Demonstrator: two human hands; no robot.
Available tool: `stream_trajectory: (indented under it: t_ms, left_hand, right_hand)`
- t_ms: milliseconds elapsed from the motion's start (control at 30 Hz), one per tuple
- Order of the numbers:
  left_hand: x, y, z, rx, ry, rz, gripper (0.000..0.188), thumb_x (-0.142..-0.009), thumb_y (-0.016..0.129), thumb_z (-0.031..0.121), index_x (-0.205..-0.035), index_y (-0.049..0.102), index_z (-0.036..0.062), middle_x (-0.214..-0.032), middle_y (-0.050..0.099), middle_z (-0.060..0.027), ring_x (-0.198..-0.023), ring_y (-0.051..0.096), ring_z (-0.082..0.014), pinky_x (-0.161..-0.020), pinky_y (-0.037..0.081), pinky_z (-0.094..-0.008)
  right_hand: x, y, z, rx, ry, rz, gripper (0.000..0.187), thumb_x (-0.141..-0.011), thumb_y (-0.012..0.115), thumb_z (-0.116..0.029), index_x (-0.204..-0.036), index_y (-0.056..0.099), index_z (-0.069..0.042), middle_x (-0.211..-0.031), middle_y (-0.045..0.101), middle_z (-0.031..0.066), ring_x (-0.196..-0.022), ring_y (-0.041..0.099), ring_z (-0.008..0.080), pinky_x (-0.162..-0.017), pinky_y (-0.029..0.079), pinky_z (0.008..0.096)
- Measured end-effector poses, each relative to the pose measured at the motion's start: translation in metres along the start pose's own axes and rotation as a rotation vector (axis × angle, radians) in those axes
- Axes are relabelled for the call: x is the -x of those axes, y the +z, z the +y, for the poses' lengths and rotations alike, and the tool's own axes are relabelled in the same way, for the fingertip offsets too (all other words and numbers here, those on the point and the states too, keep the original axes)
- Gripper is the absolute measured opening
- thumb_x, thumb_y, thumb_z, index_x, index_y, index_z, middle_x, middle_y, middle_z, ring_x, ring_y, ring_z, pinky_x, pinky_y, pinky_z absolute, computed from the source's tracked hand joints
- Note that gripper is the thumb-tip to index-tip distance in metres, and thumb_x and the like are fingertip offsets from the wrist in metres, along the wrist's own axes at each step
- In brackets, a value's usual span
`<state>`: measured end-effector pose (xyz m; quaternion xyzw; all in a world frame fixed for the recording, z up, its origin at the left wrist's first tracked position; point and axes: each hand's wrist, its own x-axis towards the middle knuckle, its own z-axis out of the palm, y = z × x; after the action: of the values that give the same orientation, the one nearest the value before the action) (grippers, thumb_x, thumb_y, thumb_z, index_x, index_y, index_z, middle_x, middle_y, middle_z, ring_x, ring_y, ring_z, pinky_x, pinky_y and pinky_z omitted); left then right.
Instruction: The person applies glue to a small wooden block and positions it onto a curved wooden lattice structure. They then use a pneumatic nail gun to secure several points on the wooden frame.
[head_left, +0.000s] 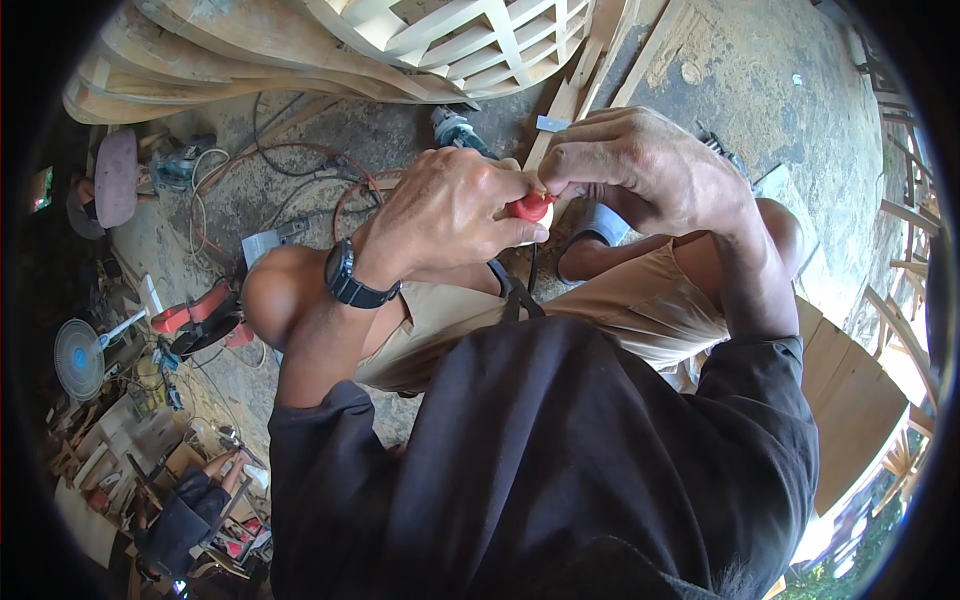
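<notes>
In front of my knees, both hands meet at a small, rounded red-and-white object. My left hand, with a black watch on its wrist, is closed around it, thumb along its pale lower side. My right hand is closed in a pinch, thumb and forefinger together at the object's red upper end. The fingers cover much of it, so its exact kind does not show. Just beyond my hands a teal power tool lies on the floor.
A curved wooden lattice frame stands ahead, with long wooden strips beside it. Cables and a reddish hose curl on the dusty floor at left. A fan stands farther left; another person sits at lower left. Curved wooden panels are at right.
</notes>
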<state>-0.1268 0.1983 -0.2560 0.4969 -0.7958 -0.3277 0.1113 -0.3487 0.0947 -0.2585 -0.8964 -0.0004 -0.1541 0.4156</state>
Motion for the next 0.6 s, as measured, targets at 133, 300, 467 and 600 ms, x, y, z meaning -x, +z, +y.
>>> stream_trajectory:
  t_ms: [133, 300, 467, 600]
  left_hand:
    - [0.001, 0.003, -0.002, -0.022, 0.057, -0.039, 0.027, -0.088, 0.07, 0.033, -0.091, 0.073, 0.0065, -0.086, 0.072, -0.0151, -0.078, 0.071, -0.038, -0.071, 0.056, -0.0477]
    - [0.004, 0.008, -0.006, -0.057, 0.128, 0.034, 0.027, -0.089, 0.07, 0.033, -0.089, 0.072, 0.0069, -0.088, 0.071, -0.0124, -0.075, 0.071, -0.0367, -0.067, 0.056, -0.0479]
    - [0.004, 0.0, -0.006, -0.152, 0.138, 0.086, 0.025, -0.09, 0.07, 0.032, -0.089, 0.071, 0.0068, -0.089, 0.069, -0.0103, -0.072, 0.071, -0.0346, -0.064, 0.056, -0.0463]
    - [0.006, -0.004, -0.005, -0.18, 0.135, 0.104, 0.026, -0.088, 0.073, 0.032, -0.09, 0.072, 0.0056, -0.09, 0.068, -0.0105, -0.072, 0.071, -0.0343, -0.062, 0.055, -0.0453]
  right_hand:
    - [0.0, 0.003, 0.0, 0.003, -0.054, -0.043, 0.039, -0.068, 0.072, 0.003, -0.105, 0.062, 0.0, -0.094, 0.066, 0.0145, -0.085, 0.067, 0.0379, -0.073, 0.053, 0.0439]
    - [0.0, 0.012, -0.001, -0.21, 0.028, -0.009, 0.039, -0.067, 0.061, 0.011, -0.104, 0.057, 0.0, -0.088, 0.064, 0.0167, -0.084, 0.064, 0.0405, -0.07, 0.049, 0.0467]
    - [-0.001, 0.014, 0.005, -0.326, 0.084, 0.011, 0.021, -0.081, 0.058, 0.006, -0.101, 0.054, -0.001, -0.08, 0.061, 0.0135, -0.073, 0.06, 0.0336, -0.066, 0.045, 0.0414]
    - [-0.003, 0.019, 0.002, -0.403, 0.166, 0.07, 0.003, -0.097, 0.053, -0.002, -0.1, 0.054, -0.003, -0.077, 0.06, 0.0101, -0.07, 0.058, 0.0241, -0.066, 0.045, 0.0379]
